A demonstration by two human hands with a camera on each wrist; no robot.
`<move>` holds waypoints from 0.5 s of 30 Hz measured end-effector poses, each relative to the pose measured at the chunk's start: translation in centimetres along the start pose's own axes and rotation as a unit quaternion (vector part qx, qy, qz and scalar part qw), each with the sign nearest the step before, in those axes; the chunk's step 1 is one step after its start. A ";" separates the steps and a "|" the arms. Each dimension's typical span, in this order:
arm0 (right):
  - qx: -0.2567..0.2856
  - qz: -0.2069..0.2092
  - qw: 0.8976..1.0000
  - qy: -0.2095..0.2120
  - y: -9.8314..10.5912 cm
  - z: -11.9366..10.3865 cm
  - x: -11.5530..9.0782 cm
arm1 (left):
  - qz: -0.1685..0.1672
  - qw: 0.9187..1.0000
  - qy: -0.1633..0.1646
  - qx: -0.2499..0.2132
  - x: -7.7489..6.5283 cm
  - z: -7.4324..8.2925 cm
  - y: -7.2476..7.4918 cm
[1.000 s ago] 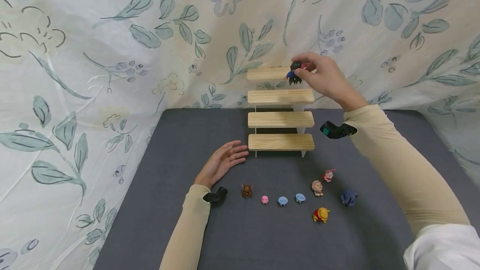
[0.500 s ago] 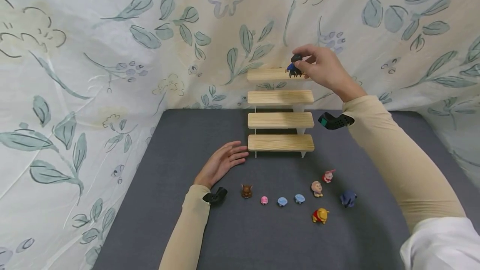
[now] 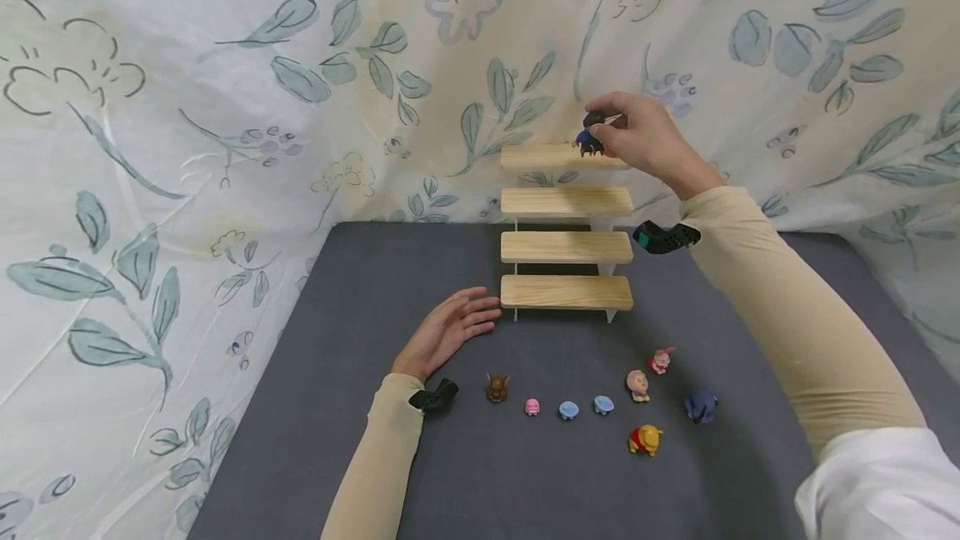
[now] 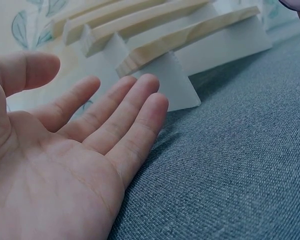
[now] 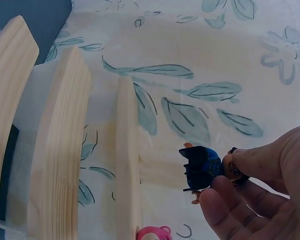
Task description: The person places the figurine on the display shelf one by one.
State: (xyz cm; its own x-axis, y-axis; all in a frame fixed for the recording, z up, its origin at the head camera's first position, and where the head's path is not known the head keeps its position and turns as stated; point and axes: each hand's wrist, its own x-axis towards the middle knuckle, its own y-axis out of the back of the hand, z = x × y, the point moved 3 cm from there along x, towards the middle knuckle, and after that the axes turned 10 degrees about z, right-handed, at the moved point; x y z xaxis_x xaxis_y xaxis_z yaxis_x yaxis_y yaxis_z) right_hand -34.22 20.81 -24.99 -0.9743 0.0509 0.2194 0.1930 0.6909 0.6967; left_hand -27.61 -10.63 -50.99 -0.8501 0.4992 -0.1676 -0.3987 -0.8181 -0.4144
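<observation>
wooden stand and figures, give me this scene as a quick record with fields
right hand: pinches blue and black figure by the head, near top board
left hand: relaxed, fingertips by lowest board's left end
stand: four stepped wooden boards
table: brown figure, small pink figure, two light blue pieces, beige figure, yellow figure, red figure, dark blue figure
pink item: partly visible by top board, right wrist view
</observation>
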 end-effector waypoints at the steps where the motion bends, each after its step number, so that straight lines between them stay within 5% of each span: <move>1: 0.000 -0.001 1.000 -0.003 -0.1 0.1 0.1 | -0.001 1.000 0.000 0.001 0.0 0.0 0.0; 15: -0.029 0.001 1.000 0.007 -1.7 1.0 2.4 | -0.002 1.000 -0.003 0.000 -0.2 -0.1 0.0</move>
State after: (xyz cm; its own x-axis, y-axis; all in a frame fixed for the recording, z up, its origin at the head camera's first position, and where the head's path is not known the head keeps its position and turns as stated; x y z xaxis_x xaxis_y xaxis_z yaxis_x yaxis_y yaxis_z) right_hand -37.04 20.54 -26.34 -0.9723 0.0418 0.2300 0.2017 0.6472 0.7352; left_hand -27.38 -10.71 -51.02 -0.8508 0.5002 -0.1610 -0.4013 -0.8163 -0.4153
